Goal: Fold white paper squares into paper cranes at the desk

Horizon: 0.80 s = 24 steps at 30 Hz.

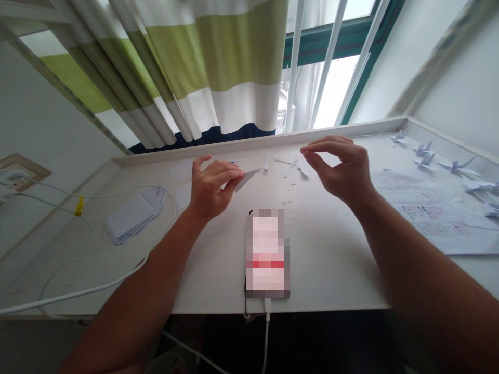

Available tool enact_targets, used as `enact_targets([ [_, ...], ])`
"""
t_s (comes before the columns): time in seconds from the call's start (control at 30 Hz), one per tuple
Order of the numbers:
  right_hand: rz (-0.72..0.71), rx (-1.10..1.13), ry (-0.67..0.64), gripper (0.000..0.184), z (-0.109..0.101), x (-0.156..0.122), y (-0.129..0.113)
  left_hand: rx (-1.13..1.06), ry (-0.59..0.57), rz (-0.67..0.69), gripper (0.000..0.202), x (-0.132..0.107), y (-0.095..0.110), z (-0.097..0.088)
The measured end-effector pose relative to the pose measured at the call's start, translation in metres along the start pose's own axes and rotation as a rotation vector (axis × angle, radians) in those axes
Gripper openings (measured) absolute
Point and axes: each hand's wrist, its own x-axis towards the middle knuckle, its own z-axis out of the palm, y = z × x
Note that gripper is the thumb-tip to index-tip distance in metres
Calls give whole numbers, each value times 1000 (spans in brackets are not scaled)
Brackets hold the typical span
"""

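Note:
My left hand (213,188) pinches a small folded piece of white paper (248,179) between thumb and fingers, with its pointed end sticking out to the right. To the right, my right hand (345,167) is raised over the desk, thumb and index fingertips pressed together. Anything between those fingertips is too small to make out. Thin paper scraps (293,169) lie on the desk between the two hands. Below them rests a phone (268,249) with a blurred screen and a charging cable (267,332) at its lower end.
A stack of white paper sheets (130,218) lies left, near a white cable (97,285) that crosses my left forearm. At right are a printed sheet (413,213) and several folded paper cranes (424,158). A raised rim (257,143) edges the desk below the curtain (234,57).

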Motion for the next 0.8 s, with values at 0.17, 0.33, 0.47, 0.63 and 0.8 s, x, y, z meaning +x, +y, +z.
enact_targets([
  [0.17,-220,66,-351,16,26,-9,-20,-25,-97,111,13,2,13,2],
  [0.33,-218,1,-351,18,23,-10,-17,-30,-122,126,14,2,22,1],
  [0.47,-85,-56,-123,15,3,-3,2,7,-51,79,18,2,10,-2],
  [0.63,-200,87,-345,18,17,-5,-11,-30,-132,109,16,3,13,-2],
  [0.8,-218,43,-333,18,23,-10,-11,-26,-134,121,16,4,21,0],
])
